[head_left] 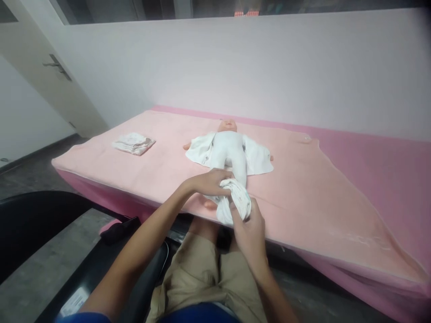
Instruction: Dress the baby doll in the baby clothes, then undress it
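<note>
White cloth, bunched into a ring, is sitting in both hands at the table's near edge, by the legs of a doll that is lying face up, head far, arms out in white sleeves. Left hand is pinching the cloth's far left side, thumb against fingers; right hand is gripping its near right side, thumb and fingers closing on the fabric. A bare doll foot is showing just left of the cloth. Folded clothes are lying far left on the pink sheet. Risks: loose folds could be twisting or snagging on toes; hard pulling could be dragging the doll nearer the edge. Writing: red sign behind the window is glowing, unreadable; no brands legible.
</note>
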### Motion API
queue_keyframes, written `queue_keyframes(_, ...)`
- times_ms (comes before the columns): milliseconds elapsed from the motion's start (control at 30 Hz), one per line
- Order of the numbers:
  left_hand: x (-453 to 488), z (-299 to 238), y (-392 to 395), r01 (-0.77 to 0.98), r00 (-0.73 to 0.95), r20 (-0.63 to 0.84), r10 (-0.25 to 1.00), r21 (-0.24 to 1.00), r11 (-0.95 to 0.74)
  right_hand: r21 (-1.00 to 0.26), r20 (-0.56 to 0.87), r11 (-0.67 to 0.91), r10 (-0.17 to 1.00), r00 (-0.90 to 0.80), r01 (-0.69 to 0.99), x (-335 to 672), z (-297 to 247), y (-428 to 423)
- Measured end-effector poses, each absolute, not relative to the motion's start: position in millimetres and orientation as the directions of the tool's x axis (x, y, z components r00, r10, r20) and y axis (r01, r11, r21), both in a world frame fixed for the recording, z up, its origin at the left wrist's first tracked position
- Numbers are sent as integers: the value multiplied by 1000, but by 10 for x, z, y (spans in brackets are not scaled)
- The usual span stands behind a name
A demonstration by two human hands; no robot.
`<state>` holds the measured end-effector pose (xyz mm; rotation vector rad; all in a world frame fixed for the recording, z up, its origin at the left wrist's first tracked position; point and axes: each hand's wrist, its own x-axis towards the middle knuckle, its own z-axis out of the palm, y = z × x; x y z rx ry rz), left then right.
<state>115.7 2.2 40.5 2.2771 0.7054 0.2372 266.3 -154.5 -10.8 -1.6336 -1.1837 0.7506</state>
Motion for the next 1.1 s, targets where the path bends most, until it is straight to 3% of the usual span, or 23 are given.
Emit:
queue_keyframes(133,1316,331,-81,541,802,-62,594,496,-679,-755,61,-245,897,438,608,2917,-233,-1588)
queue_keyframes(300,1482,278,-119,621,773,-156,614,377,-687,-616,163,-232,898,410,753,3140,-297,-1509)
queue_keyframes(433,1496,257,-127,638,766,-179,617,320,-700,-634,250,-157,885,393,757,3135,-356,-1500)
queue_keyframes(633,1486,206,-113,572,814,-95,574,309,-760,-769,16,-206,940,340,605,3255,-372,-1456)
queue_keyframes(767,1416,267,-147,591,783,-89,615,416,-692,-893,-39,-148,966,256,425,3290,-378,-1400)
queue_keyframes(933,1264,332,-208,480,708,-15,706,744,-465,-996,-22,-33,992,125,87,3257,-302,-1260)
queue_keyframes(1100,1218,277,-181,403,653,-18,758,855,-327,-997,-47,-45,998,-45,57,3394,-133,-958)
